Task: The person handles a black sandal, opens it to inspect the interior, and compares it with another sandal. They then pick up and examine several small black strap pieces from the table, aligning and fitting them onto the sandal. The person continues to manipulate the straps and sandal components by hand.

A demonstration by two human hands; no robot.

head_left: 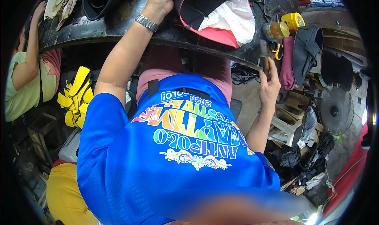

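Note:
My left hand (pixel 161 0), with a metal watch on its wrist, is over the dark table (pixel 169 37) at the top edge of the view. Its fingers are curled; what they hold, if anything, is hidden. Just right of it lies a black and bright pink piece (pixel 221 34) with crumpled white material (pixel 233 19) inside. At the table's right edge is a hammer (pixel 265 49), its wooden handle pointing toward me. My right hand (pixel 270 85) is at the handle's end, thumb and fingers stretched out and apart on either side of it.
Right of the hammer are orange-handled scissors (pixel 278 50), a glass jar (pixel 277 30) and a yellow tub (pixel 293 21). A fan (pixel 335 108) stands farther right. Yellow strips (pixel 77 96) hang below the table at left. Another person's arm (pixel 32 55) reaches the table's far left.

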